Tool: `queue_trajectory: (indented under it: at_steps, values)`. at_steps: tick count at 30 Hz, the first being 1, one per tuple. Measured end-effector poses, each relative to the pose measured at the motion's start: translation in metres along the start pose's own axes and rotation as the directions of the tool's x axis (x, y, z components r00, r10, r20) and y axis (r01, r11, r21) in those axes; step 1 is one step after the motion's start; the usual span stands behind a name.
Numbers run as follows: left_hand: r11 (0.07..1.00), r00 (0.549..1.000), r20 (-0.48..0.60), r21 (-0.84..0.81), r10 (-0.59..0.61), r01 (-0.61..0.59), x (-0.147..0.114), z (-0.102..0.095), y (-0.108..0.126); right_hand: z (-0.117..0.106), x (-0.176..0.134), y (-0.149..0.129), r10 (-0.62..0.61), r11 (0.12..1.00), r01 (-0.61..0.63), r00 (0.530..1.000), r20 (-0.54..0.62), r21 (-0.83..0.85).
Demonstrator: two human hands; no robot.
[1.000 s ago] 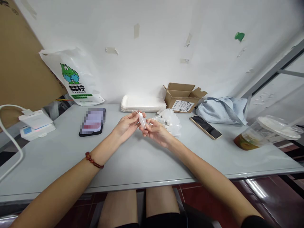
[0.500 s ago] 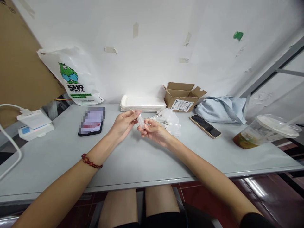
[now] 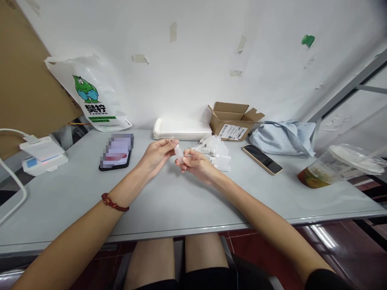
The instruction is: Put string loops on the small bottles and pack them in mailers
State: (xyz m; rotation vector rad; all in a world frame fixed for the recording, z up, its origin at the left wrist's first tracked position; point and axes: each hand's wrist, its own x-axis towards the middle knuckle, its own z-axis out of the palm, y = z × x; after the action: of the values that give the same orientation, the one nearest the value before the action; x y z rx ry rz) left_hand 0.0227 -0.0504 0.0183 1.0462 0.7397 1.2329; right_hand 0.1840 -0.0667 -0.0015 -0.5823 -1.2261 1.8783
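Note:
Between my two hands is a small translucent white plastic piece, shaped like a slim tube or little bottle, tilted above the table. My left hand pinches its upper end, where a thin pale curved strand sticks up past the fingertips. The lower end is gripped by the thumb and fingers of my right hand. Just beyond my right hand lies a loose pile of similar translucent pieces, some with thin metallic-looking parts. My fingers partly cover the held piece, so its exact kind is unclear.
Behind my hands are a stack of white padded-looking sleeves and an open cardboard box. Phones lie left and right. A blue cloth bag and a drink cup stand right; a plastic bag leans left.
The view has shifted slightly. My hands stay together on the same plastic piece, and the curved strand above my left fingertips now shows more clearly.

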Motion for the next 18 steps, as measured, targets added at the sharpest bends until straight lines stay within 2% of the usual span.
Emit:
queue_trajectory:
  at_steps: [5, 8, 13, 18]
  values:
    - [0.998, 0.997, -0.065, -0.062, -0.028, 0.024, 0.0018, -0.002, 0.0004, -0.0017, 0.0001, 0.0012, -0.011, 1.0, 0.011, 1.0, -0.004, -0.001]
    - [0.994, 0.997, -0.037, -0.088, -0.07, 0.067, 0.0016, -0.0022, 0.0013, -0.002, 0.0005, 0.0009, -0.023, 0.999, 0.023, 1.0, -0.012, -0.023]
    - [0.997, 0.998, 0.04, -0.048, -0.057, 0.059, 0.0008, -0.0032, -0.0016, -0.0017, 0.0012, 0.0004, -0.06, 0.991, 0.057, 0.998, -0.02, -0.125]
    - [0.997, 0.998, -0.009, -0.049, -0.058, 0.057, 0.0016, -0.0037, -0.0026, -0.0022, 0.0012, 0.0019, -0.059, 0.985, 0.054, 0.998, -0.03, -0.163]
